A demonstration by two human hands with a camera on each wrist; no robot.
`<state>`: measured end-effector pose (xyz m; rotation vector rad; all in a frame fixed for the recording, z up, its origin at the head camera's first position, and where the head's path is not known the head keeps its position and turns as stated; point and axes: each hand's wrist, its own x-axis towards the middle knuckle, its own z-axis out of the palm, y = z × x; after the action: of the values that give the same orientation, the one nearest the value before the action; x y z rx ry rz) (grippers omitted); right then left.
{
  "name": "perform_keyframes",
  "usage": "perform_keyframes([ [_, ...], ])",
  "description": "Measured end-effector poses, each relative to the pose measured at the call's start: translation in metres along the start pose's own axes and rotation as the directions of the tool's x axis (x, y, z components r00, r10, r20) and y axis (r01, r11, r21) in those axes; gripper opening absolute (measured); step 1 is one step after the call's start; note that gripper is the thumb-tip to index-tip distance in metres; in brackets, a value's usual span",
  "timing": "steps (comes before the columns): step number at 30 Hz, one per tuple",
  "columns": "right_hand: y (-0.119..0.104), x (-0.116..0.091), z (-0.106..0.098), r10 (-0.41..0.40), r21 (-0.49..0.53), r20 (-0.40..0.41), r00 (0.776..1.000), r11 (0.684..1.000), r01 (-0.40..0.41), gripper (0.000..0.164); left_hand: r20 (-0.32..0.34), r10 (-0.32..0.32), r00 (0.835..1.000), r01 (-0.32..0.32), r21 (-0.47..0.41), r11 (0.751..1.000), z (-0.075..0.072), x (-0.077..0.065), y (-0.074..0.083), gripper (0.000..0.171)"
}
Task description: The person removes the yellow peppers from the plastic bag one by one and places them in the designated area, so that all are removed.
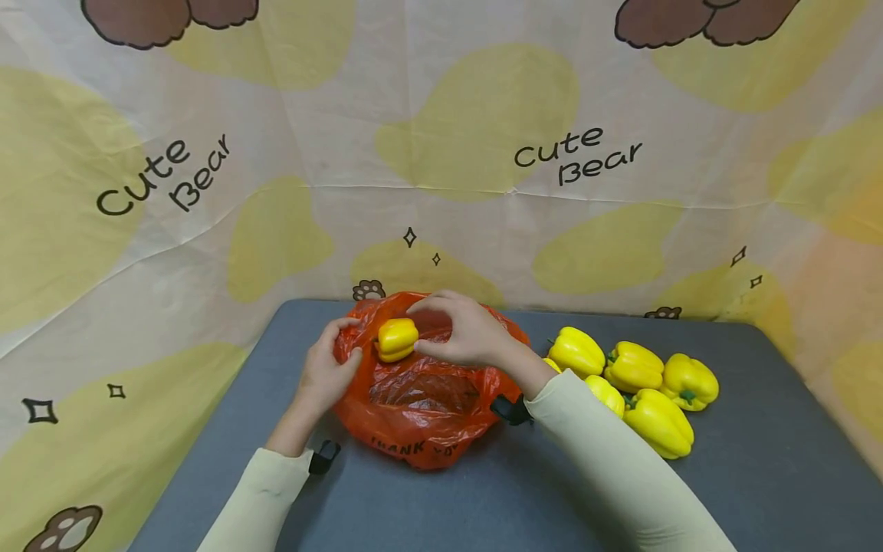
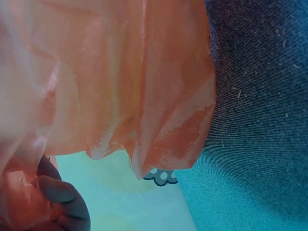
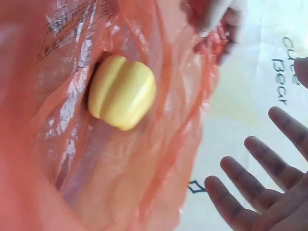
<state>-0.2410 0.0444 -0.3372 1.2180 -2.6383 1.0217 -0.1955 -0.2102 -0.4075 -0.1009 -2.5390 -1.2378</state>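
Note:
A red plastic bag [image 1: 359,418] with dark lettering stands on the table, its mouth spread upward. Inside it, near the left wall, lies a yellow bell pepper [image 1: 397,340]. My left hand [image 1: 327,369] grips the bag's left rim; the left wrist view shows its curled fingers [image 2: 67,201] against the plastic. Over the bag's mouth is my right hand [image 1: 464,331], empty, just right of that pepper. In the right wrist view its fingers [image 3: 250,190] are spread, apart from the pepper [image 3: 122,92]. The bag's bottom is mostly hidden.
Several more yellow bell peppers [image 1: 635,366] lie grouped on the grey table [image 1: 752,452], right of the bag; my right forearm partly covers some. A patterned cloth [image 1: 455,115] printed "Cute Bear" hangs behind the table.

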Motion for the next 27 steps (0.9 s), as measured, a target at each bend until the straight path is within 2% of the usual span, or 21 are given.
perform_keyframes([
  [8, 0.015, 0.024, 0.023, 0.001, -0.067, 0.108, 0.994, 0.998, 0.006, 0.042, -0.003, -0.004, 1.0, 0.004, 0.009, 1.0, 0.0, 0.001, 0.001, 0.044],
  [13, 0.026, 0.036, 0.039, 0.027, -0.067, 0.164, 0.986, 0.998, -0.016, 0.045, -0.009, -0.009, 1.0, 0.009, 0.002, 1.0, -0.001, 0.001, 0.001, 0.043],
  [19, 0.038, 0.045, 0.056, 0.081, -0.034, 0.17, 0.982, 0.996, -0.077, 0.044, 0.003, -0.012, 1.0, 0.012, 0.005, 1.0, -0.001, 0.001, 0.002, 0.044],
  [27, 0.05, 0.048, 0.073, 0.142, -0.086, 0.125, 0.982, 0.988, -0.132, 0.042, 0.024, -0.02, 1.0, 0.02, 0.003, 1.0, -0.001, 0.001, 0.004, 0.044],
])
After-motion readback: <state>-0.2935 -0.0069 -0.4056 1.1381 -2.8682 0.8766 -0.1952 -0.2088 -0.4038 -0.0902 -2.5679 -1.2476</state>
